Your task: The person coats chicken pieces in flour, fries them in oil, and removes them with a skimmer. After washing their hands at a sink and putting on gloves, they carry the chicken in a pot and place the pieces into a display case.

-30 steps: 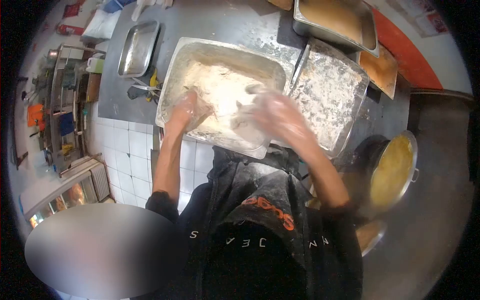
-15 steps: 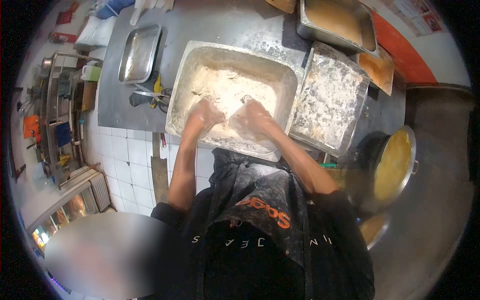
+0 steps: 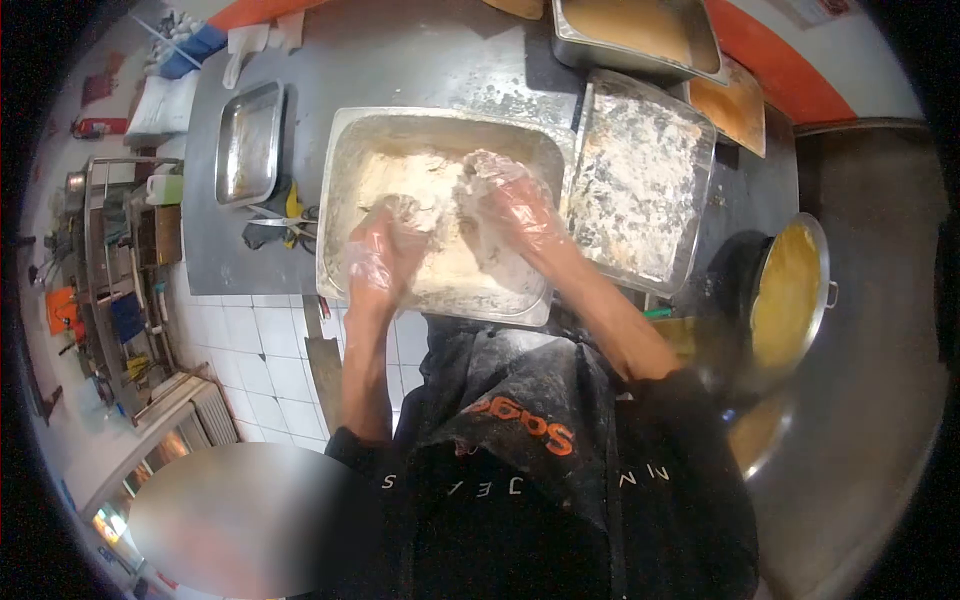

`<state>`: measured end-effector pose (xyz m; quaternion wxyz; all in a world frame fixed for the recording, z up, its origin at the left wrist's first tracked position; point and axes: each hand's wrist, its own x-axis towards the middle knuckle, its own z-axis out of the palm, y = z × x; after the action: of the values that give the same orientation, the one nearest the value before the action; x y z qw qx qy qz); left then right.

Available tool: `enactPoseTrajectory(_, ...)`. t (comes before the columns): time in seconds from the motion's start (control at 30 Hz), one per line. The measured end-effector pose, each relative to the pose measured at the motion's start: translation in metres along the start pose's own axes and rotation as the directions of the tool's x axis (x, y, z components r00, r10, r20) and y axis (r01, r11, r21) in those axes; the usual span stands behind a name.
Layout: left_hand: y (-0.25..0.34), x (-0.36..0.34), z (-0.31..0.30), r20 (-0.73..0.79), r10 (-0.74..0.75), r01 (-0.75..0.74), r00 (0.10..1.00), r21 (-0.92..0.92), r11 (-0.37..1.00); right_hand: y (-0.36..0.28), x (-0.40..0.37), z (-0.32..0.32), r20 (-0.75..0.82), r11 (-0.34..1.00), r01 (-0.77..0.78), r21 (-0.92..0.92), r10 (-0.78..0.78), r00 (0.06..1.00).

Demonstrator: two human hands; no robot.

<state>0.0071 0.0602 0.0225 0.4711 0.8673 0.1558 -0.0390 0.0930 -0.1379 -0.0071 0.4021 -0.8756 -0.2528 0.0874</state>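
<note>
A deep metal pan [image 3: 338, 130] holds a bed of pale flour [image 3: 415, 180]. Both hands are in clear plastic gloves dusted with flour. My left hand [image 3: 388, 245] is curled over the left part of the pan, its fingers closed and whitened by flour; what lies inside them is hidden. Higher up, over the right part, my right hand [image 3: 512, 205] is bent inward with closed, flour-caked fingers. I cannot make out what it grips.
A flour-covered metal tray [image 3: 640, 185] adjoins the pan's right side. Behind it stands a deep container of tan contents [image 3: 630, 30]. Scissors [image 3: 275, 221] and a shallow metal tray [image 3: 250, 145] lie left. A large bowl of yellow contents [image 3: 787, 295] is at right.
Both hands have come up from the flour, the right one rising farther and moving toward the pan's far side. The whole view has shifted slightly.
</note>
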Motion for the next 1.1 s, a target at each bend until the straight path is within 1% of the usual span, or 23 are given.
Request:
enactPoseTrajectory(0.07, -0.005, -0.004, 0.003, 0.050, -0.078, 0.073, 0.996, 0.089, 0.993, -0.009, 0.003, -0.007, 0.040, 0.993, 0.055, -0.100, -0.051, 0.998)
enactPoseTrajectory(0.13, -0.039, 0.005, 0.022, 0.026, 0.273, -0.262, 0.962, 0.388, 0.884, -0.022, 0.016, -0.022, 0.323, 0.930, -0.349, -0.118, 0.369, 0.872)
enactPoseTrajectory(0.17, -0.033, 0.002, 0.026, -0.145, 0.625, -0.493, 0.767, 0.491, 0.718, -0.020, 0.022, -0.020, 0.390, 0.867, -0.475, -0.151, 0.494, 0.777)
enactPoseTrajectory(0.2, -0.039, 0.004, 0.030, -0.132, 0.641, -0.516, 0.756, 0.483, 0.707, 0.023, 0.013, 0.016, 0.235, 0.977, -0.209, -0.037, 0.212, 0.949)
enactPoseTrajectory(0.23, -0.054, -0.004, 0.031, -0.147, 0.459, -0.385, 0.876, 0.358, 0.851, 0.027, 0.003, 0.020, 0.193, 0.997, -0.077, -0.009, 0.077, 0.978)
enactPoseTrajectory(0.27, -0.058, -0.001, 0.034, -0.123, 0.452, -0.377, 0.884, 0.387, 0.842, 0.032, -0.007, 0.024, 0.147, 0.998, 0.059, 0.006, -0.059, 0.987)
enactPoseTrajectory(0.3, -0.062, 0.002, 0.038, -0.098, 0.445, -0.370, 0.890, 0.416, 0.831, 0.020, 0.002, 0.009, 0.208, 0.999, 0.048, -0.024, -0.042, 0.977)
enactPoseTrajectory(0.33, -0.058, 0.003, 0.035, -0.025, 0.608, -0.484, 0.794, 0.579, 0.656, 0.026, 0.005, 0.016, 0.254, 0.986, -0.078, 0.146, 0.039, 0.966)
enactPoseTrajectory(0.43, -0.044, 0.007, 0.036, 0.082, 0.252, -0.265, 0.964, 0.324, 0.908, -0.010, -0.002, -0.008, 0.042, 0.841, -0.158, 0.518, 0.159, 0.986)
enactPoseTrajectory(0.5, -0.073, 0.010, 0.042, 0.132, 0.227, -0.258, 0.965, 0.314, 0.914, -0.003, 0.003, -0.014, 0.210, 0.914, -0.248, 0.320, 0.186, 0.960)
enactPoseTrajectory(0.53, -0.088, 0.015, 0.041, 0.146, 0.216, -0.247, 0.965, 0.242, 0.938, -0.001, -0.005, -0.018, 0.160, 0.909, -0.262, 0.323, 0.221, 0.962)
enactPoseTrajectory(0.57, -0.088, 0.017, 0.046, 0.154, 0.213, -0.241, 0.965, 0.200, 0.950, 0.003, -0.017, -0.017, -0.221, 0.988, 0.074, 0.135, -0.043, 0.974)
enactPoseTrajectory(0.6, -0.088, 0.018, 0.051, 0.161, 0.209, -0.234, 0.965, 0.158, 0.959, 0.014, -0.024, -0.014, -0.475, 0.924, 0.335, -0.182, -0.381, 0.793)
enactPoseTrajectory(0.67, -0.066, 0.014, 0.052, 0.212, 0.167, -0.232, 0.963, 0.336, 0.913, 0.023, -0.030, -0.037, -0.490, 0.947, 0.317, -0.058, -0.304, 0.817)
enactPoseTrajectory(0.7, -0.053, 0.013, 0.054, 0.226, 0.153, -0.234, 0.962, 0.393, 0.889, 0.002, -0.040, -0.101, -0.279, 0.987, 0.128, 0.093, -0.097, 0.955)
enactPoseTrajectory(0.77, -0.025, 0.007, 0.060, 0.275, 0.242, -0.357, 0.931, 0.533, 0.767, -0.015, -0.076, -0.202, -0.062, 0.924, -0.141, 0.355, 0.174, 0.983)
enactPoseTrajectory(0.8, -0.022, 0.006, 0.065, 0.287, 0.261, -0.383, 0.922, 0.565, 0.731, -0.008, -0.097, -0.238, -0.084, 0.846, -0.167, 0.506, 0.241, 0.967)
enactPoseTrajectory(0.83, -0.018, 0.005, 0.070, 0.299, 0.279, -0.407, 0.912, 0.595, 0.693, 0.016, -0.120, -0.251, -0.244, 0.894, -0.074, 0.441, 0.199, 0.949)
enactPoseTrajectory(0.9, -0.029, 0.013, 0.077, 0.237, -0.011, -0.023, 0.971, 0.142, 0.990, 0.059, -0.157, -0.291, -0.472, 0.951, -0.052, 0.305, 0.199, 0.859)
enactPoseTrajectory(0.97, -0.043, 0.019, 0.084, 0.260, -0.168, 0.203, 0.951, -0.118, 0.972, 0.084, -0.188, -0.342, -0.568, 0.946, -0.234, 0.226, 0.323, 0.757)
enactPoseTrajectory(1.0, -0.051, 0.022, 0.085, 0.241, 0.111, -0.172, 0.964, 0.251, 0.952, 0.095, -0.202, -0.364, -0.587, 0.918, -0.344, 0.196, 0.391, 0.709)
enactPoseTrajectory(1.07, -0.072, 0.027, 0.086, 0.316, 0.350, -0.471, 0.882, 0.569, 0.674, 0.171, -0.233, -0.389, -0.648, 0.852, -0.469, 0.232, 0.495, 0.579)
enactPoseTrajectory(1.1, -0.086, 0.030, 0.083, 0.264, 0.158, -0.276, 0.951, 0.505, 0.818, 0.204, -0.245, -0.400, -0.663, 0.788, -0.577, 0.215, 0.552, 0.506)
